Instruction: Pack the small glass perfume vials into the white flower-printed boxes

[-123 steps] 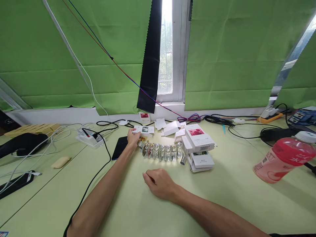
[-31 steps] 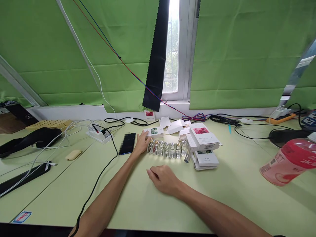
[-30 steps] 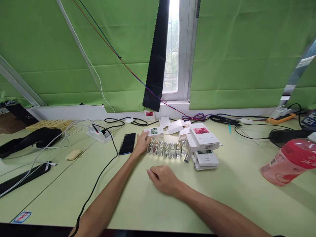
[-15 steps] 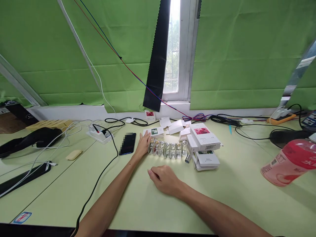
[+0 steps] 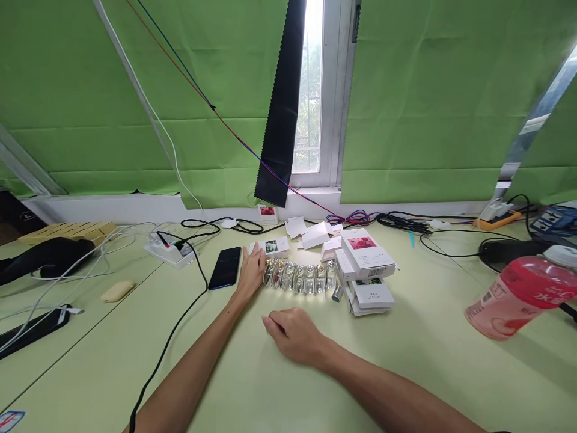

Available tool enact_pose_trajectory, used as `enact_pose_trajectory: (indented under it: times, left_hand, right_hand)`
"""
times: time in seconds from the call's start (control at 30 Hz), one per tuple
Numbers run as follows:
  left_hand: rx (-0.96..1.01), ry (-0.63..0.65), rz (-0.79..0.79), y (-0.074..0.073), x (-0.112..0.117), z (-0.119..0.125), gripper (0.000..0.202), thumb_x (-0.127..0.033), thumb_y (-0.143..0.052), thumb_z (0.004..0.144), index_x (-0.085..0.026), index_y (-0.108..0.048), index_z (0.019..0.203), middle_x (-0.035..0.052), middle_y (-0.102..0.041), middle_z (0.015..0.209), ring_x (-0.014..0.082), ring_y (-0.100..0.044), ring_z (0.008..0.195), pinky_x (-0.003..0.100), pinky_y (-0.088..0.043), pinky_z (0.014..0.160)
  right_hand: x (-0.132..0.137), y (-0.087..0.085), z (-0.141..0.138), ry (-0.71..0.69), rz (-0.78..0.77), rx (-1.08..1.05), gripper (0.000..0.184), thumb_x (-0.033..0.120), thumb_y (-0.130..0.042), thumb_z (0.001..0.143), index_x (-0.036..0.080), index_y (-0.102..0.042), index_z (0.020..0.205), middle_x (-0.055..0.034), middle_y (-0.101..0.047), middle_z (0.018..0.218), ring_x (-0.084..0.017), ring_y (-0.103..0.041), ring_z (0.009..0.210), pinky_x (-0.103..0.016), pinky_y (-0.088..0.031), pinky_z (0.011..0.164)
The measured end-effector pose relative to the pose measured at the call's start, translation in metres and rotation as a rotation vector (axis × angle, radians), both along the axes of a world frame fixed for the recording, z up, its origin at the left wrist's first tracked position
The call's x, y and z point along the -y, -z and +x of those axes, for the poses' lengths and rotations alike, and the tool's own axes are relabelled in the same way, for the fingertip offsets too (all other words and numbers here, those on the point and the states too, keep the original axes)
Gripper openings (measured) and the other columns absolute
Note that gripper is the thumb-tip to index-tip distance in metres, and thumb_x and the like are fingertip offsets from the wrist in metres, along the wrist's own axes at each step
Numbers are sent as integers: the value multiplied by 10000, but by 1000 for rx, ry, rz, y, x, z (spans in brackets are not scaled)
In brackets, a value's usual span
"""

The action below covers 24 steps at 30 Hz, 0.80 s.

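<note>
A row of several small shiny glass bottles (image 5: 300,278) lies on the light green table (image 5: 406,355). My left hand (image 5: 251,272) rests flat with fingers stretched out against the row's left end, fingertips by a small white box (image 5: 271,247). My right hand (image 5: 293,335) lies on the table in front of the row, fingers loosely curled under; nothing shows in it. A stack of white boxes with pink pictures (image 5: 366,269) stands at the row's right end.
A dark phone (image 5: 225,267) lies left of my left hand. A power strip (image 5: 169,252) with cables sits further left, and a black cable (image 5: 180,319) runs toward me. Loose white cartons (image 5: 313,233) lie behind the bottles. A pink bottle (image 5: 518,296) lies at right.
My left hand let go of the small white box it held four seconds ago and now lies flat at the bottles' left end. The right hand has stayed put; the view shifted slightly.
</note>
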<state>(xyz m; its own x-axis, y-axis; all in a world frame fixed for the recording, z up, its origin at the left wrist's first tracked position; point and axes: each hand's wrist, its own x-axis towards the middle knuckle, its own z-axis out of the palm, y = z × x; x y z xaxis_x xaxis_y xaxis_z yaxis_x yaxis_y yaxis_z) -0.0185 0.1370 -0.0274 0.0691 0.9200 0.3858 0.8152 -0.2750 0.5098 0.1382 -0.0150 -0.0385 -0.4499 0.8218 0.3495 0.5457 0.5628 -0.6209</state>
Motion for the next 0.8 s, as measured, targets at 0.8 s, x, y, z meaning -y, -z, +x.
enact_pose_trajectory:
  times: [0.8]
  left_hand:
    - [142, 78, 727, -26, 60, 21, 388, -289, -367, 1025, -185, -729, 929, 120, -682, 1031, 222, -652, 987, 358, -546, 888]
  right_hand:
    - [0, 3, 2, -44, 13, -54, 414, 287, -385, 1042, 198, -414, 639, 19, -532, 598, -98, -449, 555, -258, -287, 591]
